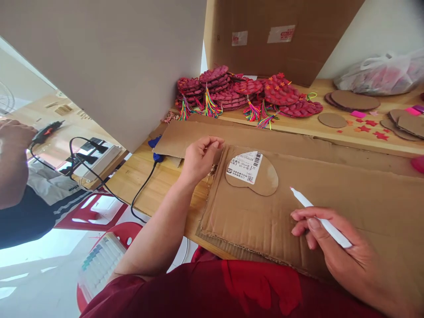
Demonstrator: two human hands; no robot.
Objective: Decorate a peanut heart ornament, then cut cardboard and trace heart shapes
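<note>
A white marker pen (300,197) with a pinkish tip is held in my right hand (331,234), its point aimed up and left over a large cardboard sheet (331,185). To the left of the tip, a rounded cardboard cutout (267,180) with a notch in its lower edge lies flat on the sheet. A printed white label covers part of that cutout. My left hand (202,159) is beside the sheet's far left corner, thumb and fingers pinched together. Whatever lies between those fingertips, if anything, is hidden.
Stacked red woven pieces with colourful tassels (228,90) stand at the back. Cardboard ovals (356,100) and red stars (363,128) lie back right, near a plastic bag (380,75). Left are a power strip (99,161), black cables, another person's arm (13,163) and a marker box (102,265).
</note>
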